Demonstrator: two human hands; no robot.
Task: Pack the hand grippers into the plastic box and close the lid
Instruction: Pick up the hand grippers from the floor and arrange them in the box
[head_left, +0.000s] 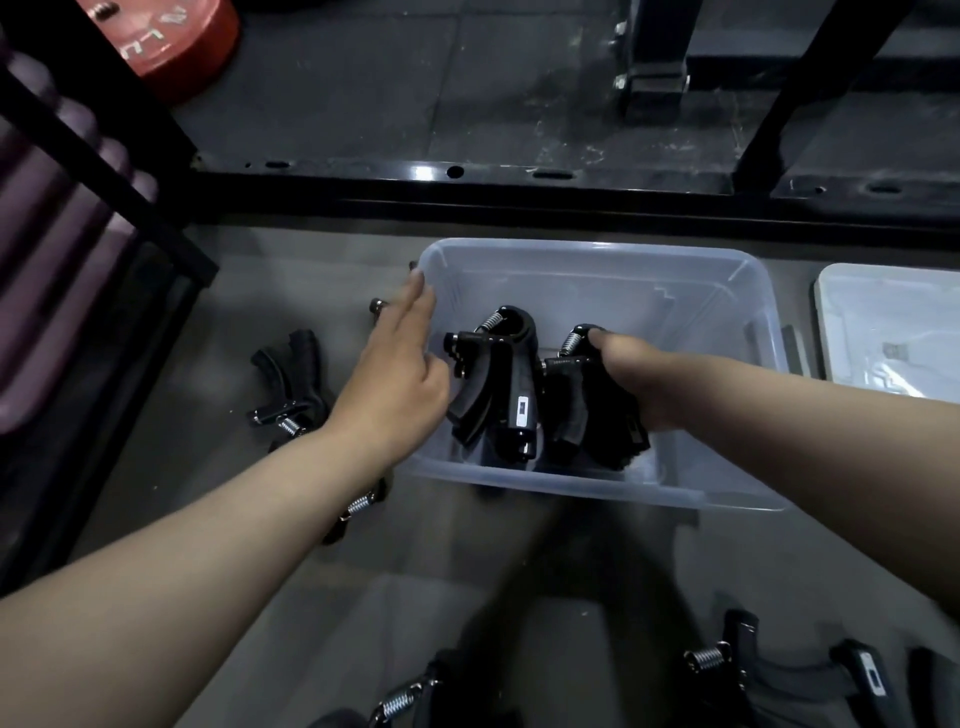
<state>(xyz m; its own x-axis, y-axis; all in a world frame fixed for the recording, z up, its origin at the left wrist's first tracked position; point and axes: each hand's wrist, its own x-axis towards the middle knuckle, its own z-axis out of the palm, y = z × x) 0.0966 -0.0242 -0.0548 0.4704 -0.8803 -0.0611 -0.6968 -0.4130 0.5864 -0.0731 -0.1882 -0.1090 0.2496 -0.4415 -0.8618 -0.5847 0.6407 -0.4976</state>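
At frame centre, plastic box (592, 248): translucent, open-topped, set on grey floor (260, 561) just below black rack rail (519, 182); two black hand grippers inside, side by side and touching.
Lid (893, 322): lying flat at right edge of frame, beside the box, apart from it.
Right hand (628, 374): entering from the right, down inside the box, fingers wrapped round held gripper (571, 405), thumb near its spring end.
Left hand (395, 374): entering from lower left, over the box's left wall, fingers straight and slightly spread, pointing to upper frame, holding nothing.
Free gripper (511, 384): left of the held gripper, handles toward lower frame, spring and curved head toward upper frame, small white label on one handle; close against the left thumb, contact not clear.
Loose gripper (291, 384): on the floor left of the box, well outside it.
Hidden gripper (358, 506): on the floor, mostly covered by left forearm, spring showing.
Bottom edge of frame: bottom-centre gripper (410, 696) and bottom-right gripper (727, 654), both blurred, springs visible.
Upper left of frame: red weight plate (176, 41); purple ribbed shape (41, 260) below it, blurred.
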